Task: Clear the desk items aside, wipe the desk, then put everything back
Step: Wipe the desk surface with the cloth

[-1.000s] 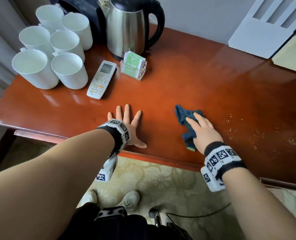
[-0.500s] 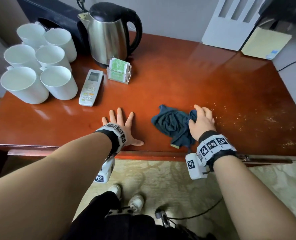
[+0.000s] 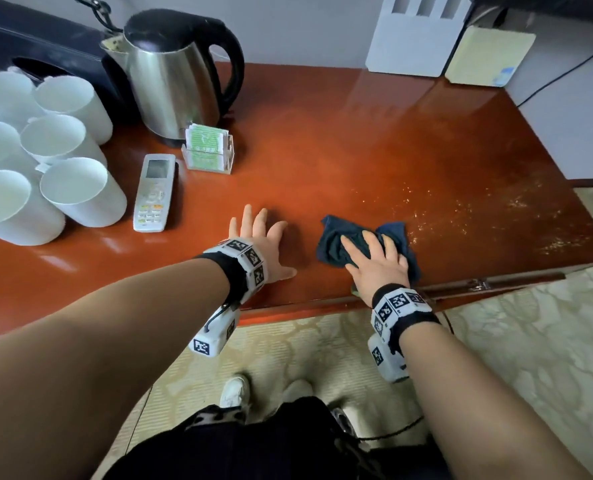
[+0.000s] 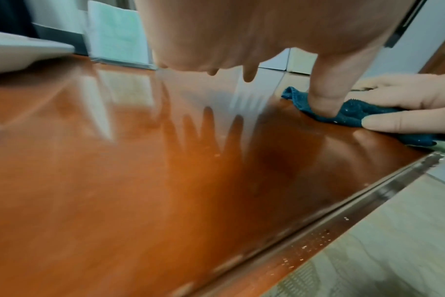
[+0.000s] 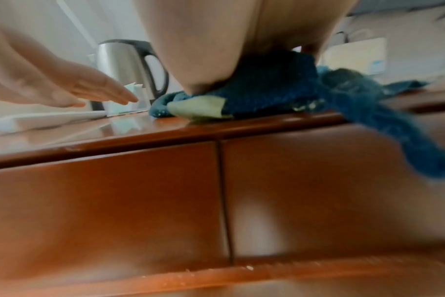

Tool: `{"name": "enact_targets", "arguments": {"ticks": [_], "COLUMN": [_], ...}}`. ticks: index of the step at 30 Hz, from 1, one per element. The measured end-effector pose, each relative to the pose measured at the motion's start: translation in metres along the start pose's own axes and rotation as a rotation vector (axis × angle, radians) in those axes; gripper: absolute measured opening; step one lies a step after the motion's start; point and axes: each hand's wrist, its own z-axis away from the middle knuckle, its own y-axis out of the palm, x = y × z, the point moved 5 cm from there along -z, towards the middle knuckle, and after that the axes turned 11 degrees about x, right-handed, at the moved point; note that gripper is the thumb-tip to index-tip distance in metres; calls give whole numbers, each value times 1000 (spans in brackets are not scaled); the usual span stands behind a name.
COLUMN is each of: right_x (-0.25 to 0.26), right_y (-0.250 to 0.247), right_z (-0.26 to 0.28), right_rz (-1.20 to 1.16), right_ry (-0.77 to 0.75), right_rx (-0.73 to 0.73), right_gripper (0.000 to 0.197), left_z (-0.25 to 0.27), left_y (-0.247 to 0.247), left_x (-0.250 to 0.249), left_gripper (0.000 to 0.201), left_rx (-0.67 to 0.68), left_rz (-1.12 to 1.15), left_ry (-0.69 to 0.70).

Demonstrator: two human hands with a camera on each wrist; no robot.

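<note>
1. We are in the wiping step: our right hand (image 3: 378,261) lies flat on the dark blue cloth (image 3: 333,242), fingers (image 3: 369,242) straight and slightly spread, pressing it onto the table (image 3: 357,161) near the front edge.
2. In the right wrist view a tail of the cloth hangs over that front edge, and a pale label shows at its near side.
3. Our left hand (image 3: 258,237) rests palm down on the bare wood just beside the cloth, fingers spread and holding nothing; we judge it is bracing us.
4. The cleared items stand grouped at the left: the white mugs (image 3: 80,192), the remote (image 3: 154,192), the sachet holder (image 3: 208,150) and the kettle (image 3: 173,81).
5. Pale specks (image 3: 461,209) lie scattered on the wood to the right of the cloth, so that stretch looks unwiped.
6. The next move, as we judge it, calls for steady downward pressure while sliding the cloth rightward through the specks, gathering the hanging tail so crumbs are not dragged off the edge.
</note>
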Motion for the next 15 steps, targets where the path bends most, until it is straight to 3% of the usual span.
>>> {"name": "enact_targets", "arguments": {"ticks": [4,7,11,13,15], "right_x": [-71,-120,-145,-137,-125], "right_y": [5,-8,-50,-66,-77], "right_z": [16,26,22,13,-2], "right_rz": [-105,-358,-865,-1239,-1323], "right_ry": [172,231,81,-76,-174], "right_rx": [-6,-82,-278,-270,-213], "right_gripper": [48,47,44,42,42], "left_z": [-12,-21,-34,-39,-43], "left_y": [-4,-6,-8,-6,-5], "left_x": [-32,-51,-71,-78,-85], "left_gripper": [92,93,92,92,92], "left_rx": [21,22,15,-3,-40], "left_rz": [-19,39,146,169,173], "left_ry": [26,10,-54,-104,-149]}}
